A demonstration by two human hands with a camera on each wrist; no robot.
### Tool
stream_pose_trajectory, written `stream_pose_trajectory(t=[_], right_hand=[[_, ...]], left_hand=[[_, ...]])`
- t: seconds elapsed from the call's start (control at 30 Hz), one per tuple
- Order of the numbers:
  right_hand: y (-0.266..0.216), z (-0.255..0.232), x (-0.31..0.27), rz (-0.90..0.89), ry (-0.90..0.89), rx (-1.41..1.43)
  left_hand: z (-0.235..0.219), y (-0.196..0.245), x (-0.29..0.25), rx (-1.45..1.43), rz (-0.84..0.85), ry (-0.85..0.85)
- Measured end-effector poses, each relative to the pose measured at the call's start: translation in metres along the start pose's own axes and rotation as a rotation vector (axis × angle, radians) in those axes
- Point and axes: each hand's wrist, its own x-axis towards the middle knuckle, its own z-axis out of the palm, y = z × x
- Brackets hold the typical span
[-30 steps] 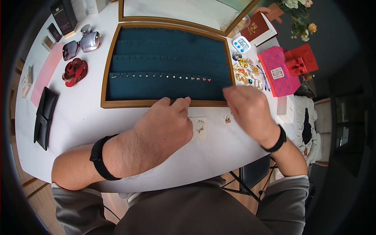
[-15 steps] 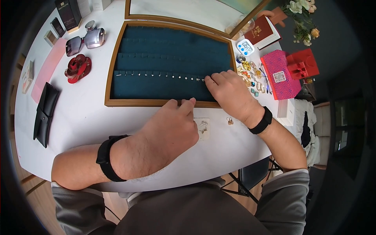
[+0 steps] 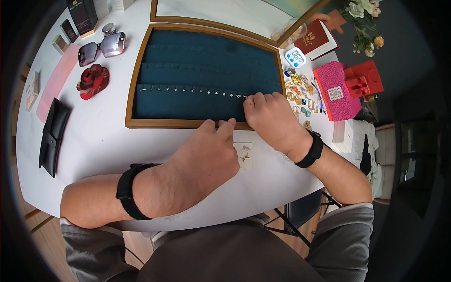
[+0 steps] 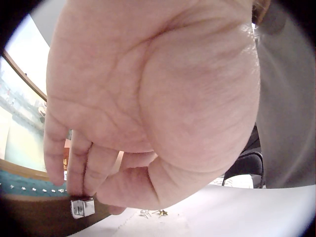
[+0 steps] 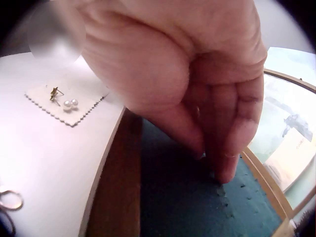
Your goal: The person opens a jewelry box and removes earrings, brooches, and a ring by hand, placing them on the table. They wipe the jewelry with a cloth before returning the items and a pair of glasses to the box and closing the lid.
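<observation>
Low in the wooden jewellery case (image 3: 188, 123), dark green velvet carries a row of small stud earrings (image 3: 208, 92). My right hand (image 3: 272, 117) is at the right end of this row, thumb and fingers pinched together over the velvet (image 5: 168, 197). A small pale glint at its thumb tip looks like an earring, mostly hidden by the fingers. My left hand (image 3: 202, 152) rests on the case's front edge, its fingers fairly straight beside a silver latch (image 4: 82, 208). Between the hands lies a cream card (image 3: 245, 162) with pearl studs (image 5: 70, 104) and gold star-like earrings (image 5: 55, 94).
Behind the case stands its raised glass lid (image 3: 216, 26). Loose gold jewellery (image 3: 296, 80), a white timer (image 3: 295, 57) and a pink patterned box (image 3: 336, 89) sit to the right. Sunglasses (image 3: 101, 49), a red flower ornament (image 3: 92, 81) and a black pouch (image 3: 54, 138) lie left.
My right hand has swung left from beside the case onto the right end of the earring row, covering the pink studs, then shifted slightly further left. The left hand stays at the front edge.
</observation>
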Motion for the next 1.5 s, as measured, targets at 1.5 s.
stream_pose_trajectory(t=[1.5], right_hand=[[0.021,-0.042,-0.044,0.230,0.228,0.434]], left_hand=[[-0.003,-0.004,-0.003,-0.029,0.001,0.034]])
